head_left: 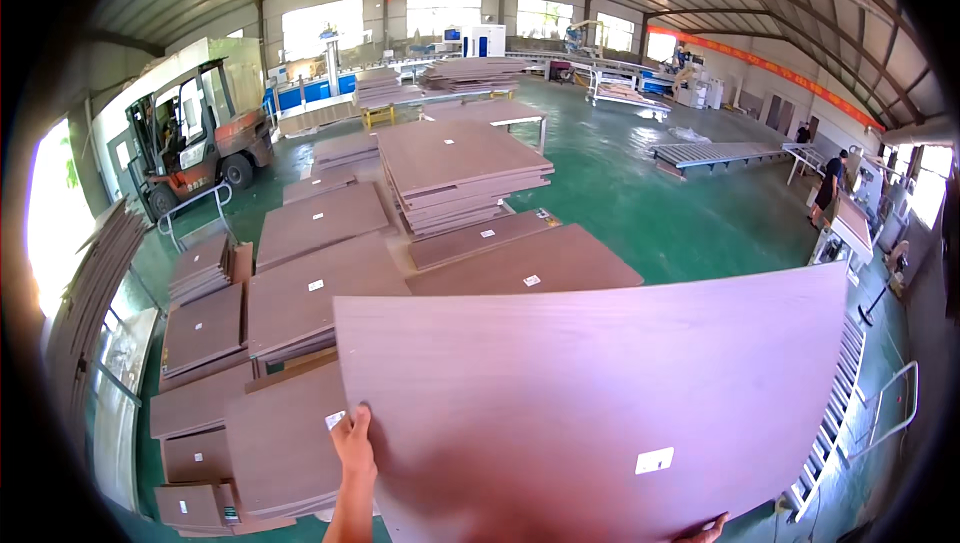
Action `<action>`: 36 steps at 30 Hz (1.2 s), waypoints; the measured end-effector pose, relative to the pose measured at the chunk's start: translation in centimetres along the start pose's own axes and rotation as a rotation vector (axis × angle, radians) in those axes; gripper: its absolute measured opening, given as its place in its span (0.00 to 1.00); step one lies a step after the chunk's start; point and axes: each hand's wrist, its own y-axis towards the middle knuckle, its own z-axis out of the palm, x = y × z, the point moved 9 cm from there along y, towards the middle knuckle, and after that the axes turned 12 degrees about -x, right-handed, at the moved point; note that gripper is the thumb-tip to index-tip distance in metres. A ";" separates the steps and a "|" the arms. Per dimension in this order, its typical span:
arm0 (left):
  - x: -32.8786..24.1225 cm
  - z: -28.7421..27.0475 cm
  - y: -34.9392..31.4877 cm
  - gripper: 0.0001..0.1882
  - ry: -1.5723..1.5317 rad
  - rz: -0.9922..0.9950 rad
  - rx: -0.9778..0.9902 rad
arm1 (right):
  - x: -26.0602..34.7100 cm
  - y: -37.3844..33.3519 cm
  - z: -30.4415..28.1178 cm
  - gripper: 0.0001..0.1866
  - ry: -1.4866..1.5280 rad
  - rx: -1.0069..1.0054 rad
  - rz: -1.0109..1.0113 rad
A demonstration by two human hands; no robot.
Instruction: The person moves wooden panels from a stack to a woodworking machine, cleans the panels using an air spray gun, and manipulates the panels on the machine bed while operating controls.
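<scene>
A large brownish panel (pixel 580 373) with a white label (pixel 654 460) fills the lower middle and right of the head view, tilted up in front of me. My left hand (pixel 354 440) grips its left edge, the thumb lying on the face and the other fingers behind. At the lower edge, my right hand (pixel 708 530) shows only in part, its fingers curled over the panel's bottom edge. Just left of the panel lies a stack of similar boards (pixel 285 438).
Many stacks of brown boards (pixel 450 158) cover the floor ahead and to the left. A forklift (pixel 195 143) stands at the far left. Beside the panel's right edge runs a roller conveyor (pixel 835 413), near a metal-framed cart (pixel 895 413). A person (pixel 829 183) stands at the far right.
</scene>
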 end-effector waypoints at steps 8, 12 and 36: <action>17.2 20.0 4.6 0.27 0.204 -0.283 -0.062 | 8.8 20.0 13.0 0.28 -0.187 0.039 -0.045; 23.4 26.0 7.8 0.21 0.316 -0.303 -0.118 | 10.0 24.7 22.4 0.16 -0.344 0.133 -0.044; 32.3 45.6 15.2 0.28 0.810 -0.574 -0.410 | 8.2 50.0 69.4 0.24 -0.752 0.465 -0.085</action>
